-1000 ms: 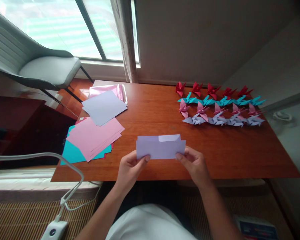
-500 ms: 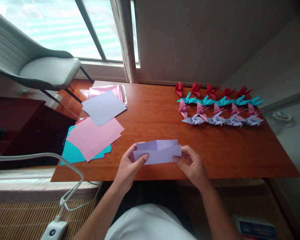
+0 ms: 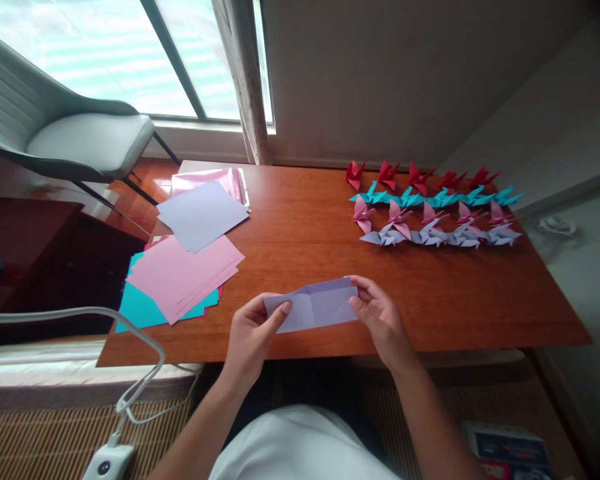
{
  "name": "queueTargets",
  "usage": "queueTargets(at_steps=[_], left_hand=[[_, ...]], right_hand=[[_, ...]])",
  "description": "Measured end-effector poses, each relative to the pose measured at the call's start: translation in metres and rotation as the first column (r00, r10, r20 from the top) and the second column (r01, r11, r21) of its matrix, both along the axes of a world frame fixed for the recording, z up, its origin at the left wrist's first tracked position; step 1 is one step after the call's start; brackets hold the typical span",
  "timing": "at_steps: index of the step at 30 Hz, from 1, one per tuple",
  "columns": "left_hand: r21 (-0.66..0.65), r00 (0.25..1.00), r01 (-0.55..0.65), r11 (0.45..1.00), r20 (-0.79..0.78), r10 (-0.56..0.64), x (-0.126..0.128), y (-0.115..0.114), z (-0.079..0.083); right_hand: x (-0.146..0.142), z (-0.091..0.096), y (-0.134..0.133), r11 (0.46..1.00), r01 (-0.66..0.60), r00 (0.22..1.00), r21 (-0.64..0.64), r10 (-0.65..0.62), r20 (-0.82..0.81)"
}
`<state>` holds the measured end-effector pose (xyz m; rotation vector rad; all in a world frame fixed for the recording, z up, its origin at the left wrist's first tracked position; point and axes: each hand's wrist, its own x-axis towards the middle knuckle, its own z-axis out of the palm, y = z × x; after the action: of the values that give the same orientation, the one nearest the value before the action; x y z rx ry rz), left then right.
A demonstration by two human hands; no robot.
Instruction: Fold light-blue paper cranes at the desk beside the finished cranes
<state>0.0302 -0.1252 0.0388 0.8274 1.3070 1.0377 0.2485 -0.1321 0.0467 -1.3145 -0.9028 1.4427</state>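
A folded sheet of lavender paper [image 3: 325, 309] is held just above the front part of the wooden table [image 3: 300, 247]. A vertical crease runs through its middle. My left hand [image 3: 253, 333] pinches its left end, with the thumb on the near face. At the right end, my right hand [image 3: 383, 323] grips the paper between thumb and fingers, near the top corner. The fingers behind the paper are partly hidden.
Lavender sheets [image 3: 203, 213] overlap pink sheets [image 3: 185, 273] and turquoise sheets [image 3: 143, 303] at the left. Rows of folded paper cranes in red [image 3: 420, 177], turquoise [image 3: 410, 197], pink [image 3: 399, 217] and lavender [image 3: 430, 235] stand at the right. A white cable [image 3: 150, 340] crosses the front left corner.
The paper's raised near flap no longer shows; its creased inner face now faces me. Its right end has tilted up, and my right hand has shifted slightly higher.
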Motion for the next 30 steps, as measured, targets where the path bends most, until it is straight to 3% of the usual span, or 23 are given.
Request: queueTargets(at_steps=[9, 30], left_hand=[[0.009, 0.999, 0.041, 0.999, -0.013, -0.041, -0.0001, -0.0015, 0.0017], [-0.050, 0.997, 0.037, 0.998, 0.076, -0.033, -0.0011, -0.0029, 0.0013]], right_hand=[[-0.0029, -0.0081, 0.0019, 0.986, 0.166, 0.981, 0.031, -0.169, 0.098], [-0.0016, -0.0011, -0.0017, 0.975, 0.198, 0.946, 0.100, -0.217, 0.243]])
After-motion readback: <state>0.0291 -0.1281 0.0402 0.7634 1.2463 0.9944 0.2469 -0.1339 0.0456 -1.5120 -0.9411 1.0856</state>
